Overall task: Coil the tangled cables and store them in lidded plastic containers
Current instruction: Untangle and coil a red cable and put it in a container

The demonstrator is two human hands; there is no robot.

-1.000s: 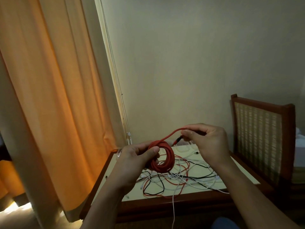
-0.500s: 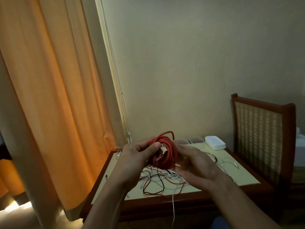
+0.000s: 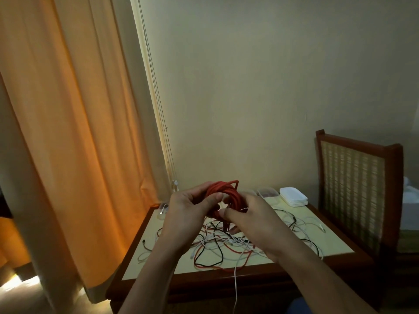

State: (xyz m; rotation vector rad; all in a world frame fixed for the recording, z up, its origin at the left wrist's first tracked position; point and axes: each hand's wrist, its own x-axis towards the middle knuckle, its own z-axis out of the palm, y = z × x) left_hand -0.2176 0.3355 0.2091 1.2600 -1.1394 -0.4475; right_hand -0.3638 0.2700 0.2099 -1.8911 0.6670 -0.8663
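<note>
Holding the red cable coil (image 3: 226, 191) above the table (image 3: 335, 243), the left hand (image 3: 188, 214) grips its left side with the thumb across the loops, and the right hand (image 3: 254, 225) curls round its right side. If either grip slackens, the springy loops could burst open into the tangle (image 3: 217, 243) beneath. The containers (image 3: 267, 192) sit at the far edge. No writing is readable.

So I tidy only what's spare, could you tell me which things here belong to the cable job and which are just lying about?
Job: red cable coil, gripped by left hand and right hand; tangled cables on the table; clear containers; white stack, probably lids.
Lying about: chair; curtain.
</note>
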